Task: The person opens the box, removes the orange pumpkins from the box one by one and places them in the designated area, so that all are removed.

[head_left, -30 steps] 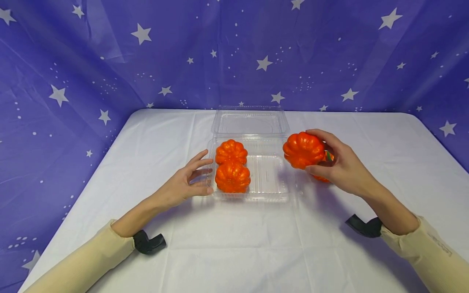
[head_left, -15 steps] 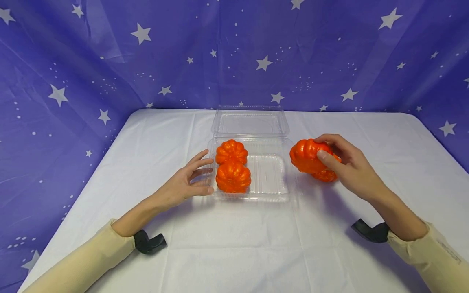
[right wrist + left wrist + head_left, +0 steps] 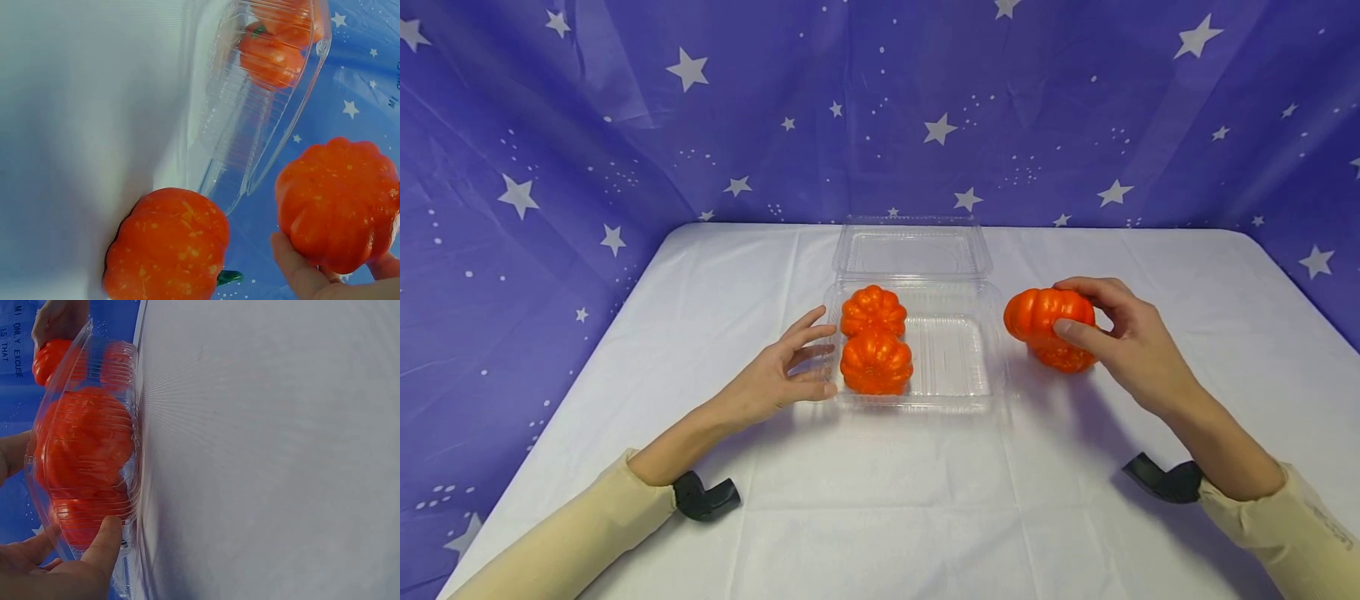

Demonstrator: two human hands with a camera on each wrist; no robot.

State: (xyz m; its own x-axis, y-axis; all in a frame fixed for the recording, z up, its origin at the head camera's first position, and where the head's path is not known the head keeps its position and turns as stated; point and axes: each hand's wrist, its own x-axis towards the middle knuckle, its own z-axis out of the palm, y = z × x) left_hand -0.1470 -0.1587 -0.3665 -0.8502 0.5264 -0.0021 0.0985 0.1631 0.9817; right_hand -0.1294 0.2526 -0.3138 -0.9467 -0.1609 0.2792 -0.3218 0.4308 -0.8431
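My right hand (image 3: 1131, 350) grips a shiny orange mini pumpkin (image 3: 1043, 312) between thumb and fingers, to the right of a clear plastic clamshell box (image 3: 951, 358). In the right wrist view the held pumpkin is off the table, while a second, speckled pumpkin (image 3: 172, 247) with a green stem lies on its side on the cloth. From the head that one (image 3: 1063, 358) shows partly below the held one. Two more pumpkins, a back one (image 3: 872, 312) and a front one (image 3: 877, 362), sit in the box's left half. My left hand (image 3: 767, 375) rests, fingers spread, against the box's left wall.
The box's lid (image 3: 913, 250) lies folded back toward the far edge of the table. White cloth (image 3: 880, 508) covers the table. A purple star-printed curtain (image 3: 880, 108) hangs behind and at both sides. A dark curved piece (image 3: 1165, 482) sticks out at each wrist.
My right hand has moved right and slightly toward me with its pumpkin, turning it from flat face outward to side-on. The left hand and the box have stayed put.
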